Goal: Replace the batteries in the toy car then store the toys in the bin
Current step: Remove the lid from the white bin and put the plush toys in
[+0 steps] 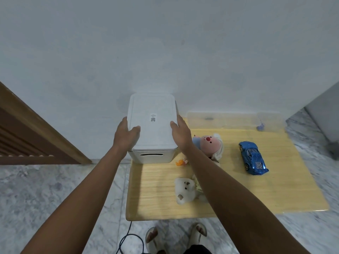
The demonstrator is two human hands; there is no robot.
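Low wooden worktop (275,191) stood on a grey marble floor (55,189), pushed up to a plain pale wall (165,43). Brown wooden frame (36,129) at far left. Dark cable (126,239) ran on the floor below the worktop's near edge; two sandalled feet (176,235) beside it.

One white bin (152,156) sat on the worktop's far left corner, slot handle facing the camera. Its white lid (152,107) with a small QR label was tilted up over it; contents hidden. Left hand (126,132) gripped the lid's left edge, thumb curled on top; right hand (180,132) gripped the right edge the same way. One clear plastic container (233,120) stood against the wall, contents unclear.

Toys on the worktop, all outside the bin: one blue toy car (253,158) on the right, one pink plush (211,143) just beside the bin, one white plush bear (183,189) nearer, one small orange item (179,163), one small purple item (260,127) by the container.
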